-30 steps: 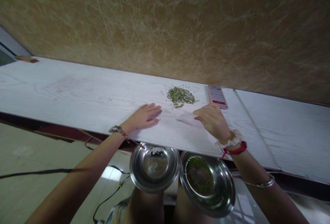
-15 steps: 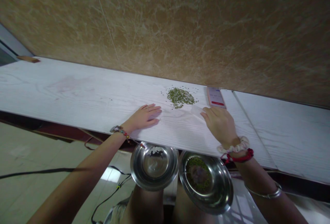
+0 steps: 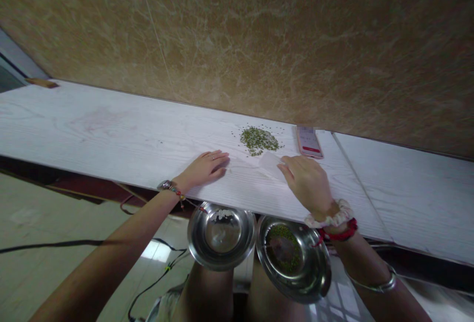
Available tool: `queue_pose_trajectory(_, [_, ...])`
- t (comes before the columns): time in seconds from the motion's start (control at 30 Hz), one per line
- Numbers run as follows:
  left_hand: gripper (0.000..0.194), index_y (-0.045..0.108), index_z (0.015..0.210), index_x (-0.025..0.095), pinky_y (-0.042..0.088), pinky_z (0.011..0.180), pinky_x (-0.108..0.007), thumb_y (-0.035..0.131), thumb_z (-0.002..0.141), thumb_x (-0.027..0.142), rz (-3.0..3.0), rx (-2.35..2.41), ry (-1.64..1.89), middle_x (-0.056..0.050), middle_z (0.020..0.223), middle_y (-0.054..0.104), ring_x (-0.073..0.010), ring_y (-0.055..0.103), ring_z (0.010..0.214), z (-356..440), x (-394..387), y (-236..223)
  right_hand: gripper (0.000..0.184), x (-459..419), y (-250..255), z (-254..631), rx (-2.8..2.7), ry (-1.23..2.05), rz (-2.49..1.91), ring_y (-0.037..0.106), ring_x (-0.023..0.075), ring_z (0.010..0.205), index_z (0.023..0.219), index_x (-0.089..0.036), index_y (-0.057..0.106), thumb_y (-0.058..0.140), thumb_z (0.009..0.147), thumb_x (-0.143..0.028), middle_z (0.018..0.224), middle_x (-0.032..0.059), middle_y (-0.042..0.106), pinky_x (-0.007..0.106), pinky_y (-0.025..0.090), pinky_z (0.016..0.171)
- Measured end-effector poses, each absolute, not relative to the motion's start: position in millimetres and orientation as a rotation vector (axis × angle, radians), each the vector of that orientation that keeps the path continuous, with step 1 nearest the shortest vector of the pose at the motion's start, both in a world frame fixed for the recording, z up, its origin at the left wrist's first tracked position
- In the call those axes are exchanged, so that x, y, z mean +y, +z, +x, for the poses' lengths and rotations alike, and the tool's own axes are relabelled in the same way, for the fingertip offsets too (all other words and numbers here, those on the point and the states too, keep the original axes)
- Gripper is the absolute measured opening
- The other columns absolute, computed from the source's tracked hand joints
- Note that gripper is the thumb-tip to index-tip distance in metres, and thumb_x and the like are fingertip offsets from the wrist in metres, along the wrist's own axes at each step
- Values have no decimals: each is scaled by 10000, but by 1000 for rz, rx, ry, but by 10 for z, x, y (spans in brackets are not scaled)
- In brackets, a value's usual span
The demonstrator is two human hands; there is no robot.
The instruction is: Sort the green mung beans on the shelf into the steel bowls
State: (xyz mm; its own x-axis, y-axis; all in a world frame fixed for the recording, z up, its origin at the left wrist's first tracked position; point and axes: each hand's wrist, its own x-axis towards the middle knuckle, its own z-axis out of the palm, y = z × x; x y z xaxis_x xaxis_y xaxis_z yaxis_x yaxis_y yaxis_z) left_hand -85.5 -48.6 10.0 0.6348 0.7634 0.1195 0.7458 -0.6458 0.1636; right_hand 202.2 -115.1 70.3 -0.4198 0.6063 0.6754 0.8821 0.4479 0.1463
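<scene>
Palm down on the white wood-grain tabletop, my left hand [image 3: 207, 168] rests with fingers stretched out and nothing in them. My right hand [image 3: 307, 181] pinches a flat translucent plastic piece [image 3: 270, 165], its far edge just below a pile of mung beans [image 3: 258, 140]. Pale grains show among the green ones, and a few beans lie loose around the pile. Below the table edge, a steel bowl [image 3: 193, 235] on the left holds a small patch of white grains [image 3: 223, 214]. Another steel bowl [image 3: 314, 282] to its right holds mung beans [image 3: 292, 258] and tilts slightly.
A phone [image 3: 309, 142] with a lit screen lies beyond my right hand, near the brown marbled wall [image 3: 229, 40]. The white tabletop [image 3: 92, 139] has a seam on the right. A wooden piece [image 3: 42, 83] sits at the far left; black cables [image 3: 159, 277] run over the floor.
My right hand has moved left with the translucent piece, which now sits closer under the bean pile and shows more. My left hand stays nearly still.
</scene>
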Motion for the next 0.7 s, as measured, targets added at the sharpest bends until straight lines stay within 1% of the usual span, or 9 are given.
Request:
queue_pose_trajectory(0.07, [404,480,1326,235,316,1117,-402,362,965,375,2753,1245,273,-40,1471,451,-200,378,1370,-880,-462,93,266,-1114,738,2195,-2094,-685,-1336,589,191,691,863,-183,674,435,937,-274,725,65,678,317,412,652])
queue_pose_trajectory(0.17, [424,474,1341,237,291,1128,-380,337,969,388,2746,1226,215,-40,1486,429,-193,366,1377,-946,-454,106,254,-1071,759,2454,-2039,-682,-1491,610,208,667,845,-172,682,468,912,-292,736,86,702,313,403,583])
queue_pose_trajectory(0.23, [459,468,1354,225,264,1136,-394,332,967,430,2738,1250,170,-57,1508,393,-214,347,1387,-1013,-484,121,250,-1061,746,2550,-2037,-665,-1568,617,218,657,848,-167,688,474,899,-287,745,95,712,315,398,559])
queue_pose_trajectory(0.3, [488,447,1376,248,243,1138,-420,330,961,476,2725,1294,146,-44,1521,373,-234,319,1402,-1086,-536,131,233,-1066,726,2548,-2041,-648,-1626,622,222,660,840,-173,686,483,887,-277,750,93,714,313,395,552])
queue_pose_trajectory(0.43, [514,402,1408,279,201,1146,-438,313,957,508,2713,1344,109,-24,1546,325,-252,291,1413,-1184,-632,121,186,-1084,719,2296,-2069,-654,-1692,596,205,611,764,-187,662,518,862,-251,691,76,690,302,350,515])
queue_pose_trajectory(0.57, [546,360,1431,289,180,1148,-452,341,943,533,2724,1346,89,-27,1558,298,-277,272,1418,-1194,-651,86,191,-1088,738,1953,-2157,-601,-1567,590,176,639,737,-187,651,512,864,-220,702,69,686,287,365,555])
queue_pose_trajectory(0.7, [565,322,1449,303,179,1148,-458,363,938,540,2748,1354,73,-24,1566,277,-277,261,1423,-1166,-654,82,234,-1087,753,1715,-2209,-499,-1465,575,156,630,744,-182,655,468,881,-217,684,58,670,281,366,566])
